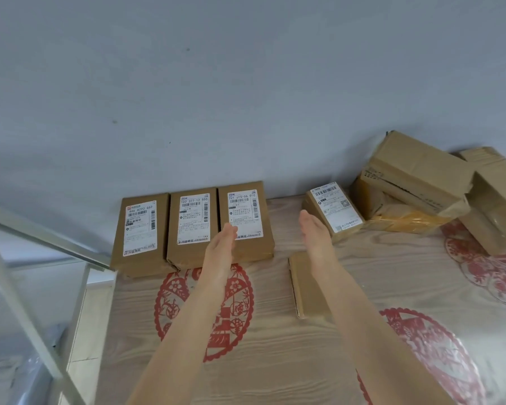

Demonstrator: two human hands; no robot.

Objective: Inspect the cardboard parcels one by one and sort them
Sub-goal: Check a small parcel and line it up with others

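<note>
On the white labels of three boxes in a row, "446 A222 662" is printed on the left parcel (140,229), "102 377-12 550" on the middle parcel (192,220) and "721 J15-06 01C" on the third parcel (244,213), while the label on the fourth parcel (335,210) cannot be read.

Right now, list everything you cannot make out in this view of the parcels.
Head view only:
- Flat parcel: right part hidden behind the right forearm.
- Labels: small print too small and blurred to read.
- Third parcel in the row: lower left corner covered by the left hand.
- Far-right box: cut off by the frame edge.
</note>
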